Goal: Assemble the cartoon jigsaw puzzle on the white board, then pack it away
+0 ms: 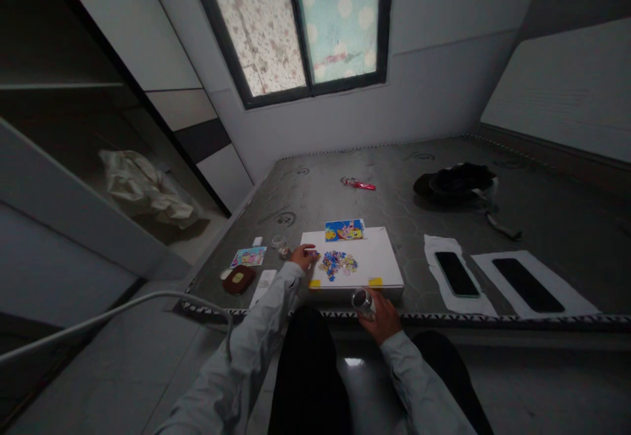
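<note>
My left hand [303,257] rests at the left edge of a white box [379,254], fingers apart, its fingertips beside a few small colourful pieces. Next to them, a loose pile of tiny jigsaw puzzle pieces [338,264] in blue, yellow and purple lies on the box lid. At the box's near edge, my right hand [382,315] is wrapped around a small clear jar [362,301], its round mouth facing up toward me. A bright cartoon picture card [344,230] lies at the far edge of the lid. Whether the jar contains anything is too dark to tell.
Left of the box are another small jar [280,246], a second picture card [249,256], a brown case [239,279] and a white object [263,287]. Two phones [457,274] lie on white sheets at right. Farther back are a red item [359,184] and dark cap [456,182].
</note>
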The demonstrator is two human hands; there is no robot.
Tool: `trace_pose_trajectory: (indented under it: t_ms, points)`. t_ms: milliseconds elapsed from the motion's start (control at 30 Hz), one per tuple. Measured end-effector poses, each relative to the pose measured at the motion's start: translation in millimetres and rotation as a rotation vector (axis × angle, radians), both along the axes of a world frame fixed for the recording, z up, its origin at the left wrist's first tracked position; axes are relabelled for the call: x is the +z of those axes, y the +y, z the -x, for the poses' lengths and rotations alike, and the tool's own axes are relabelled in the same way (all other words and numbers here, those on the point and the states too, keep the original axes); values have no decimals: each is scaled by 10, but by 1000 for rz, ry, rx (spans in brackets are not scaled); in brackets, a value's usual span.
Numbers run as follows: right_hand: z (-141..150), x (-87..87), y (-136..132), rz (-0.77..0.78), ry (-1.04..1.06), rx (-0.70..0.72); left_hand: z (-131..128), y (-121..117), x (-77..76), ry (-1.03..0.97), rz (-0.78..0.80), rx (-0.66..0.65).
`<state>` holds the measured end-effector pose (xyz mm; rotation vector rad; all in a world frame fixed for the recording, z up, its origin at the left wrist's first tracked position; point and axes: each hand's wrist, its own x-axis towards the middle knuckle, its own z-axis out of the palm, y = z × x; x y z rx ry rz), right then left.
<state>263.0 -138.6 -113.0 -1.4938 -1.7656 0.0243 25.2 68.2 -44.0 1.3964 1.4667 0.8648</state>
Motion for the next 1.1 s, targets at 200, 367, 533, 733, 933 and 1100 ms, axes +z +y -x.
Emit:
trace_pose_trajectory:
  t_ms: [200,367,533,733,933,1100]
  points:
    - [2,7,1,-1,0,-3,25,-59,0,184,-171,-24]
    - [-2,-25,11,1,12,3,24,-95,9,250,-225,-56]
    - [-11,-85,22,-3,4,5,33,-113,7,260,-231,-56]
    - [7,-73,15,20,1,11,49,-129,-7,202,-197,-1]
    - [35,-72,13,9,-20,-11,29,-120,-27,58,-88,44]
    - [62,-32,-3,8,-30,-10,13,-176,56,-46,5,46]
